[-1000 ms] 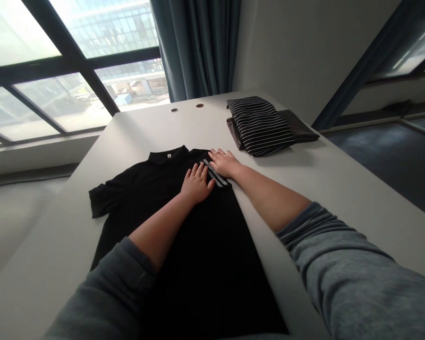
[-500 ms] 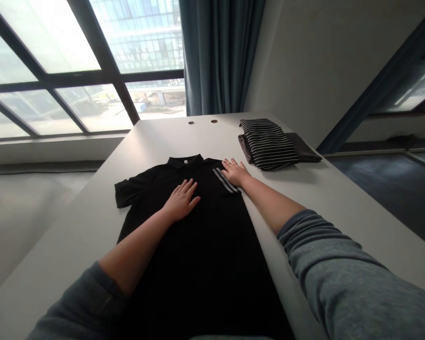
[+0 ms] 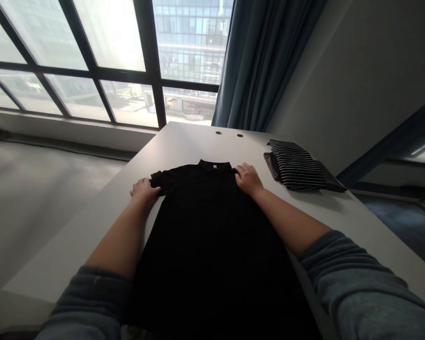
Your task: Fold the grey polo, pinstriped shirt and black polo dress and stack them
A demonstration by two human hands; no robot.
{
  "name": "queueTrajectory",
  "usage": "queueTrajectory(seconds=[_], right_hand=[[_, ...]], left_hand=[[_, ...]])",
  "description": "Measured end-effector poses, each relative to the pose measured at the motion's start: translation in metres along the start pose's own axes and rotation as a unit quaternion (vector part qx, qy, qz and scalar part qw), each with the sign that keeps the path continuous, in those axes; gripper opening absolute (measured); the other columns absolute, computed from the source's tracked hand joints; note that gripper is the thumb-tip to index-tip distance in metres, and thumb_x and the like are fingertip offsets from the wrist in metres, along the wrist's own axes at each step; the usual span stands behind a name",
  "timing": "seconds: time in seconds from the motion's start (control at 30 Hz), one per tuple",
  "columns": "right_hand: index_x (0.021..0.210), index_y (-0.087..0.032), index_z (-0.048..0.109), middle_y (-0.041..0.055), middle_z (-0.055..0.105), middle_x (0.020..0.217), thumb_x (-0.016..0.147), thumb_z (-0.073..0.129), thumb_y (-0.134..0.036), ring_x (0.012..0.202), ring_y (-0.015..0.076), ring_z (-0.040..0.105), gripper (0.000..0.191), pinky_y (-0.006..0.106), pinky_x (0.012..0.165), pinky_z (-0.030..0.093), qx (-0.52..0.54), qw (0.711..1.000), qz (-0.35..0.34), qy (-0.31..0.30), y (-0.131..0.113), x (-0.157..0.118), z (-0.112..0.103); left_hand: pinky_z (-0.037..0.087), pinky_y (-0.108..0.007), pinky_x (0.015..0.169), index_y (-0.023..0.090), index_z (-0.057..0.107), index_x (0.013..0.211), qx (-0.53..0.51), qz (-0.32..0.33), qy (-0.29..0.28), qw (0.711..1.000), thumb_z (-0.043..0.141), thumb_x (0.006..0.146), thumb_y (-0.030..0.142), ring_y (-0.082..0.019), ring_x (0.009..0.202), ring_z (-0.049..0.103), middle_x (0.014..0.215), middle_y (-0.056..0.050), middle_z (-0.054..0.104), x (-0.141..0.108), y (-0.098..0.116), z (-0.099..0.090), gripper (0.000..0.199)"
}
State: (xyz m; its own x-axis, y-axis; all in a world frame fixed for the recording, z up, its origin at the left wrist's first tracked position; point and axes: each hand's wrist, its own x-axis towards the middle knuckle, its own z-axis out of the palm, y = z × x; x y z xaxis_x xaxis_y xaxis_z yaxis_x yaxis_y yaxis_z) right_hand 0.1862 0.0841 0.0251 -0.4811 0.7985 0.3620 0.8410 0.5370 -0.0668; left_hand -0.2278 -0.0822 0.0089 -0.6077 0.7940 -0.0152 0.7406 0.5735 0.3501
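Note:
A black short-sleeved polo shirt lies spread on the white table, its collar at the far end and its body reaching toward me. At the cuff of the sleeve on the left, my left hand is closed, with the thumb over the fabric. My right hand is at the shoulder on the right, its fingers bent over the shirt's edge; part of its grip is hidden. The striped sleeve on that side does not show now. A small pale label is visible inside the collar.
Folded clothes, with a black-and-white striped garment on top, lie on the table at the right. Two round holes are near the table's far edge. Beyond are a blue curtain and large windows.
My left hand has moved from the shirt's chest to the left sleeve cuff and closed on it. My right hand has shifted at the shoulder, and the grey sleeve stripes have gone from sight.

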Motion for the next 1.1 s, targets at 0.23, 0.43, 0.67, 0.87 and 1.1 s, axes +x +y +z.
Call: queueTrajectory(seconds=[0.23, 0.43, 0.67, 0.87, 1.1], right_hand=[[0.148, -0.018, 0.063, 0.0130, 0.055, 0.157, 0.104, 0.055, -0.039, 0.149, 0.0284, 0.047, 0.049, 0.042, 0.126, 0.035, 0.099, 0.963, -0.208, -0.141, -0.166, 0.054, 0.034], [0.158, -0.022, 0.052, 0.0096, 0.039, 0.169, 0.106, 0.053, -0.047, 0.155, 0.0270, 0.039, 0.058, 0.043, 0.129, 0.028, 0.119, 0.961, -0.180, -0.171, -0.193, 0.063, 0.063], [0.170, -0.024, 0.025, 0.0063, 0.012, 0.177, 0.101, 0.046, -0.072, 0.164, 0.0304, 0.010, 0.087, 0.053, 0.133, 0.009, 0.106, 0.952, -0.156, -0.241, -0.193, 0.065, 0.076], [0.165, -0.022, 0.041, 0.0093, 0.028, 0.173, 0.104, 0.050, -0.055, 0.162, 0.0309, 0.023, 0.070, 0.055, 0.132, 0.015, 0.147, 0.958, -0.164, -0.186, -0.191, 0.063, 0.082], [0.143, -0.018, 0.065, 0.0097, 0.073, 0.128, 0.105, 0.040, -0.024, 0.122, 0.0219, 0.066, 0.046, 0.038, 0.112, 0.049, 0.362, 0.930, -0.066, 0.000, -0.169, 0.060, 0.086]], left_hand=[[0.047, -0.053, 0.101, 0.025, 0.070, 0.106, -0.072, 0.014, 0.015, 0.997, 0.067, 0.076, 0.038, -0.039, 0.122, 0.063, 0.126, -0.013, 0.072, 0.005, -0.005, 0.000, 0.033], [0.047, -0.036, 0.076, 0.023, 0.055, 0.084, -0.223, 0.057, 0.038, 0.972, 0.060, 0.076, 0.031, -0.023, 0.080, 0.063, 0.078, -0.001, 0.065, 0.003, -0.003, 0.002, 0.012], [0.047, -0.031, 0.073, 0.024, 0.044, 0.082, -0.357, 0.143, 0.083, 0.919, 0.059, 0.076, 0.025, -0.017, 0.073, 0.055, 0.075, 0.004, 0.056, 0.007, 0.002, 0.016, 0.016], [0.054, -0.038, 0.093, 0.026, 0.042, 0.085, -0.347, 0.297, 0.029, 0.889, 0.054, 0.075, 0.017, -0.022, 0.100, 0.069, 0.111, -0.004, 0.075, -0.006, 0.014, 0.013, 0.018], [0.052, -0.048, 0.105, 0.027, 0.045, 0.091, -0.280, 0.379, -0.064, 0.880, 0.048, 0.074, 0.010, -0.025, 0.123, 0.069, 0.139, -0.004, 0.072, -0.020, 0.019, 0.007, 0.024]])
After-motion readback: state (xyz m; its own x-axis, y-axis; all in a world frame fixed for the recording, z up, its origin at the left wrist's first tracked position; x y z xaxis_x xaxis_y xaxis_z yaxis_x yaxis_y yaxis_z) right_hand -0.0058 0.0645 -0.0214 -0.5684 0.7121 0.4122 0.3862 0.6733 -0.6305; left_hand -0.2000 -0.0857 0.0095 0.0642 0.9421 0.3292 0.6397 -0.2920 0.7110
